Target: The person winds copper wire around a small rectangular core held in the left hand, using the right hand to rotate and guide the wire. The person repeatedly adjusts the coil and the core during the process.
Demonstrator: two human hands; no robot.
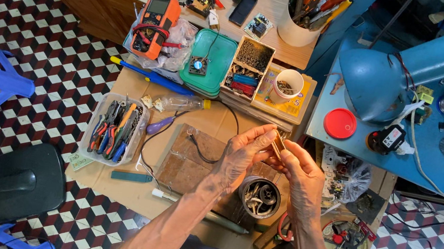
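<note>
The left hand (242, 157) and the right hand (300, 172) meet in the air above the desk (216, 122), and both are closed with the fingertips on one small brown part (278, 145). The part sits exactly between the two hands, so neither one is clearly nearer; the left fingers pinch it from the left side, the right fingers from the right and below. It is thin and a little long. Its long axis goes diagonally, from low near the right thumb up toward the far edge of the desk, and the upper end points away from the person. What kind of part it is, I cannot tell; it is too small.

Directly under the hands stands a round metal tin (259, 197) with small scrap pieces inside, on a brown board (187, 164). Left of this lies a clear plastic tray (113, 128) full of pliers. Farther away are a green lidded box (209, 61), a small divided box of screws (249, 65), a white cup (288, 86) and an orange multimeter (154, 24). At the right, a blue desk lamp (404, 71) stands on a blue surface.
</note>
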